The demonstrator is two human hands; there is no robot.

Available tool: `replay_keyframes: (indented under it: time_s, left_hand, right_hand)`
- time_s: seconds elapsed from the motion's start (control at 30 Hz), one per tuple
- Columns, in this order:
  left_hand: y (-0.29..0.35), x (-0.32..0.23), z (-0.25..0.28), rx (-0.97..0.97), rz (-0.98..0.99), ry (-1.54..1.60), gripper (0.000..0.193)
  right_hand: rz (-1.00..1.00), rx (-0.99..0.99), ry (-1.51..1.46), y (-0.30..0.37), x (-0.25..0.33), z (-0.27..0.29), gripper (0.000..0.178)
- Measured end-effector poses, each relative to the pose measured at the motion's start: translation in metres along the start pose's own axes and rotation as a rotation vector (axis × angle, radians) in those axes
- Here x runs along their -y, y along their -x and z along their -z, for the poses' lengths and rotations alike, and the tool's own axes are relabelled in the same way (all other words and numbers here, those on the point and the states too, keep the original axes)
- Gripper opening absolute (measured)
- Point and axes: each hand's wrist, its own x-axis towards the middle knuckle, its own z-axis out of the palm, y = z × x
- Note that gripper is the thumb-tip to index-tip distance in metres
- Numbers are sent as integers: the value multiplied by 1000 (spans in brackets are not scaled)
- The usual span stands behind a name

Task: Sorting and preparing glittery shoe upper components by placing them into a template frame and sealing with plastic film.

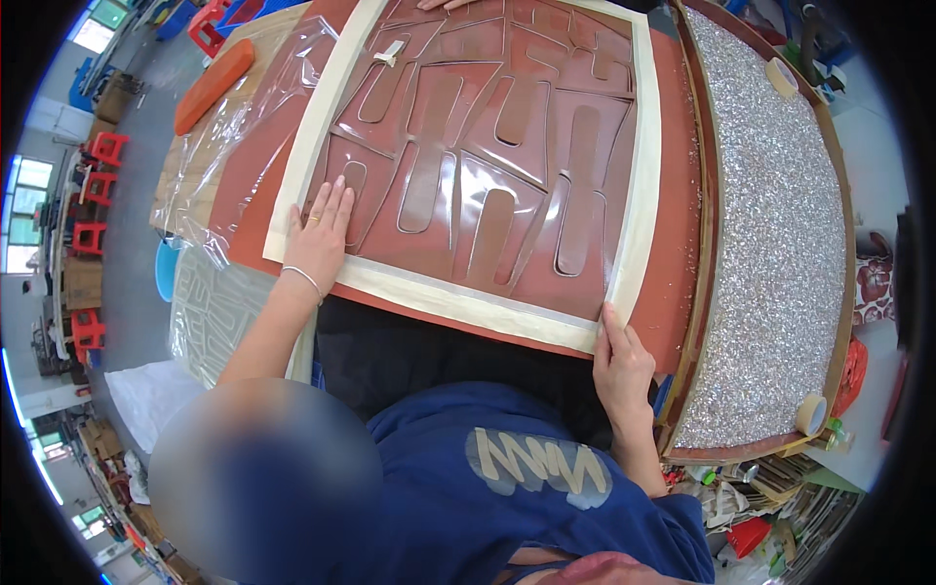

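In front of me lies a clear plastic stencil sheet [526, 102] with long rounded cut-outs, bordered by wide cream tape [468, 298]. Underneath it is a reddish-brown sheet [666, 195]. My left hand [322, 226] rests flat on the stencil's near left corner, fingers stretched out over the tape and plastic. At the near right corner, my right hand [624, 366] pinches the taped edge between thumb and fingers. A small torn piece of pale tape [390, 53] sits on the stencil's far left part. Another person's hand [447, 4] touches the far edge, mostly cut off.
To the right stands a wooden-rimmed tray of silvery glitter [770, 244], with tape rolls [810, 414] on its rim. Loose clear film [219, 166] and an orange curved block [214, 88] lie at left. Another cut-out plastic sheet [219, 312] hangs lower left. Red stools [90, 237] line the floor.
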Motion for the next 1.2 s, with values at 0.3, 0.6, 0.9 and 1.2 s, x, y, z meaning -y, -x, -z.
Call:
replay_keyframes:
  time_s: [0.3,0.6,0.9,1.2]
  left_hand:
    - [-81,-15,69,232,66,-107,33]
    - [-96,-94,42,-123,-80,429,96]
    - [-46,-150,57,-269,-209,505,106]
    - [-9,-201,66,-315,-487,655,104]
  right_hand:
    - [7,168,193,12,11,23,40]
    - [175,444,303,10,3,68,38]
    - [357,-17,114,-162,-47,12,71]
    - [-6,63,215,-250,-86,-48,89]
